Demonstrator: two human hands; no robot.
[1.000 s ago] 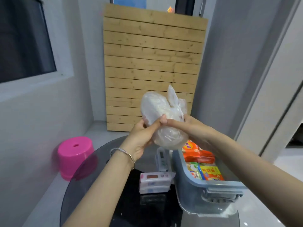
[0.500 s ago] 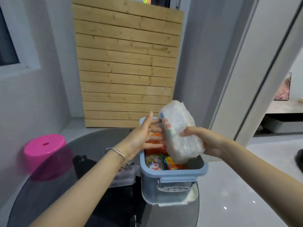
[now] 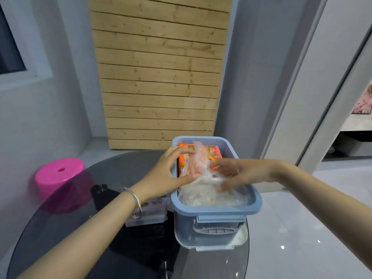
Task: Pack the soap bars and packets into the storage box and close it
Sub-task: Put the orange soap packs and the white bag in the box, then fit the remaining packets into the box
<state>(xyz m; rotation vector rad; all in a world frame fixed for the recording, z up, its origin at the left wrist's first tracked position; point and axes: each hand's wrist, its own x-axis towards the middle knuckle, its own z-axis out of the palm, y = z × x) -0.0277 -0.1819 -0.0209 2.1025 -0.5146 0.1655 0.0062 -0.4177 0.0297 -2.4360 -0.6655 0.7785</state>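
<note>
Pale grey walls and a slatted wooden panel (image 3: 159,73) stand behind our round glass desk (image 3: 66,234), with a pink stool (image 3: 58,178) on the floor at about nine o'clock.

Going left to right: a small stack of white boxed soap bars (image 3: 151,213) sits on the desk just beside the storage box, partly hidden by our left wrist, so by our reading these are yet to go in. Our left hand (image 3: 167,176) rests over the box's left rim, fingers (image 3: 184,151) spread and curled lightly against the clear plastic bag (image 3: 203,190), pressing more than gripping. The blue storage box (image 3: 217,216) stands at the desk's three o'clock edge, open, with no lid on it. The bag lies inside it, filling the near half, and orange packets (image 3: 213,154) lie at the far end, partly under the bag's loose top. Our right hand (image 3: 237,173) reaches in from the right, fingers loosely open on the bag, tucking it down.

We judge packing well along: the stack and closing remain.
</note>
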